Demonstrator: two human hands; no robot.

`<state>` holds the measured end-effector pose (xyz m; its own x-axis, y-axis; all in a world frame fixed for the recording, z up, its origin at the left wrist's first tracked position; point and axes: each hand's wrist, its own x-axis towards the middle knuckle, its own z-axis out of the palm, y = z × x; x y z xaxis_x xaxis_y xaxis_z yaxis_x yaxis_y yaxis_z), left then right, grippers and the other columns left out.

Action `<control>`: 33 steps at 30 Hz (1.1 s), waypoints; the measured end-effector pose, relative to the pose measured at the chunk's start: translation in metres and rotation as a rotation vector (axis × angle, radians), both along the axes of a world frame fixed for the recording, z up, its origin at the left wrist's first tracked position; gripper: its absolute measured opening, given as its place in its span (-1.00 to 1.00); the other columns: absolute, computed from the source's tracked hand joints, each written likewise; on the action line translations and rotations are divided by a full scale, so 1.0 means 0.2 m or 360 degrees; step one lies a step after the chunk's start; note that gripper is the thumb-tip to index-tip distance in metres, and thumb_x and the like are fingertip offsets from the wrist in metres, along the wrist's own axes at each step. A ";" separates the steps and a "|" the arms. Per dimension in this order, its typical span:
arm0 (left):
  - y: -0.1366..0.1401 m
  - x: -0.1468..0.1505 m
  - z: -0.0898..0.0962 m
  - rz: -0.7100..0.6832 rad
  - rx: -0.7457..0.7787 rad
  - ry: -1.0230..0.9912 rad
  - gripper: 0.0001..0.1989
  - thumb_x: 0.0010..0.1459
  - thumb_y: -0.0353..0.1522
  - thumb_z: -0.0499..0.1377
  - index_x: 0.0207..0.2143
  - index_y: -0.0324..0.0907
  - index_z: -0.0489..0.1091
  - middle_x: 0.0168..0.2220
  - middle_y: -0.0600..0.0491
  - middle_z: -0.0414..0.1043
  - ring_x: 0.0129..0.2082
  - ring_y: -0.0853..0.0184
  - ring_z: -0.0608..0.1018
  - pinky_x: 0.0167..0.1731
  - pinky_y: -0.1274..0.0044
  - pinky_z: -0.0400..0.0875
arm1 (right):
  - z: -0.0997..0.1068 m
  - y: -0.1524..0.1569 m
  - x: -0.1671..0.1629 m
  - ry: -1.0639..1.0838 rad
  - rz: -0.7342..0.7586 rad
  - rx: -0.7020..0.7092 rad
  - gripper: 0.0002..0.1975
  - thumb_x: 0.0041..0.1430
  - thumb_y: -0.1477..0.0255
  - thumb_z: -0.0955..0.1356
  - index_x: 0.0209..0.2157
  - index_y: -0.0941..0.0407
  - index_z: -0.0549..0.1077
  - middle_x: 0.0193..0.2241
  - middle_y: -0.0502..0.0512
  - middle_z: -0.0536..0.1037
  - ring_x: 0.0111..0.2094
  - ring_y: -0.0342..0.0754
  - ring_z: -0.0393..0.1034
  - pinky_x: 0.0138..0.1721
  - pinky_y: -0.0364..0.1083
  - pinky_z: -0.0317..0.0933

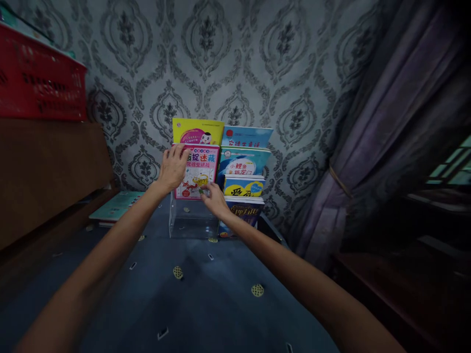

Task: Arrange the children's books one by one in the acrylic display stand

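Dark blue cloth, printed with yellowish ovals and small pale rectangles, covers the desk (206, 309), and a person's two bare forearms reach across it. Beyond them a clear acrylic rack (195, 228) stands upright. A pink picture book (199, 169) is at its left column, cover facing the person, its lower edge well above the rack's foot. The right hand (215, 200) is at the book's lower right corner, its grip narrow; the left hand (172, 169) lies over the upper left corner, fingers bent at the top edge, thumb hidden — how firmly either hand grips, one cannot tell.

The book looks light and thin, probably bendy through the middle, with a glossy cover that may slip under dry fingertips. Opposite edges seem the sound place to hold; squeezing one corner could crease it.

Just beside it, the right column carries a dark blue book (241, 211), a yellow-and-blue book (245, 187), a teal storybook (255, 159) and a light blue book (253, 134), rising in steps. Behind the pink one shows a yellow book (198, 124). Left of the rack, well apart, a pale green book (116, 206) lies flat. Farther out are a red plastic basket (44, 73), a tied purple curtain (386, 122) and grey damask wallpaper (239, 54).
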<state>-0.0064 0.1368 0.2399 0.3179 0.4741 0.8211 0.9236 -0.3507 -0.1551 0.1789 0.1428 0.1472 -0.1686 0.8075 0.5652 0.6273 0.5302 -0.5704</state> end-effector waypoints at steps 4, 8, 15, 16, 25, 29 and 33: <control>-0.01 -0.01 -0.01 0.0003 -0.0036 -0.0048 -0.55 0.28 -0.50 -0.05 0.19 -0.20 0.29 0.31 -0.25 0.22 0.33 0.01 0.25 0.26 0.14 0.17 | -0.01 -0.06 0.02 0.0007 0.0044 -0.0005 -0.70 0.14 0.54 0.37 -0.07 0.12 0.56 0.11 0.26 0.49 0.35 0.15 0.16 0.30 0.15 0.13; -0.04 -0.02 -0.01 -0.0036 -0.0061 -0.0073 -0.54 0.25 -0.51 -0.04 0.17 -0.18 0.31 0.34 -0.23 0.18 0.37 0.02 0.19 0.32 0.13 0.09 | -0.03 -0.14 0.02 0.0000 0.0082 -0.0044 -0.67 0.13 0.54 0.38 -0.04 0.16 0.56 0.21 0.32 0.40 0.36 0.19 0.15 0.33 0.15 0.10; -0.05 -0.02 0.01 -0.0164 -0.0131 -0.0200 -0.56 0.24 -0.49 -0.04 0.13 -0.12 0.34 0.37 -0.16 0.13 0.43 -0.02 0.05 0.35 0.05 -0.03 | -0.16 -0.28 -0.01 -0.0074 0.0285 -0.0185 -0.67 0.17 0.54 0.36 -0.02 0.12 0.54 0.27 0.30 0.29 0.36 0.17 0.17 0.18 0.12 0.30; -0.05 -0.02 0.01 -0.0168 -0.0136 -0.0203 -0.56 0.25 -0.48 -0.04 0.14 -0.11 0.34 0.37 -0.16 0.14 0.43 -0.02 0.05 0.35 0.05 -0.04 | -0.18 -0.29 -0.02 -0.0094 0.0305 -0.0202 -0.68 0.17 0.55 0.36 -0.02 0.12 0.54 0.27 0.31 0.29 0.35 0.17 0.18 0.17 0.13 0.30; -0.13 -0.01 0.02 -0.0080 -0.0124 -0.0122 -0.52 0.21 -0.52 0.00 0.15 -0.08 0.33 0.31 -0.18 0.20 0.35 -0.06 0.16 0.31 -0.02 -0.01 | -0.26 -0.43 -0.07 -0.0217 0.0432 -0.0350 -0.70 0.23 0.58 0.33 -0.01 0.20 0.52 0.22 0.42 0.37 0.41 0.19 0.07 0.19 0.15 0.27; -0.13 -0.02 0.02 -0.0057 -0.0096 -0.0086 -0.54 0.21 -0.53 0.01 0.13 -0.07 0.34 0.28 -0.16 0.23 0.33 -0.03 0.20 0.31 0.00 0.03 | -0.30 -0.44 -0.07 -0.0174 0.0463 -0.0401 -0.71 0.23 0.58 0.34 -0.02 0.19 0.54 0.20 0.42 0.38 0.40 0.20 0.09 0.15 0.13 0.31; -0.13 -0.02 0.03 -0.0051 -0.0068 -0.0075 -0.57 0.24 -0.50 0.00 0.12 -0.05 0.35 0.27 -0.14 0.26 0.32 -0.01 0.21 0.31 0.04 0.06 | -0.32 -0.44 -0.06 -0.0100 0.0462 -0.0387 -0.73 0.19 0.58 0.37 -0.08 0.13 0.56 0.16 0.35 0.44 0.36 0.21 0.17 0.13 0.16 0.33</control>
<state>-0.0105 0.1117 0.2450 0.2949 0.4990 0.8149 0.9177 -0.3855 -0.0961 0.1665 0.0550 0.0825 -0.4382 0.8304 0.3441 0.5087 0.5447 -0.6667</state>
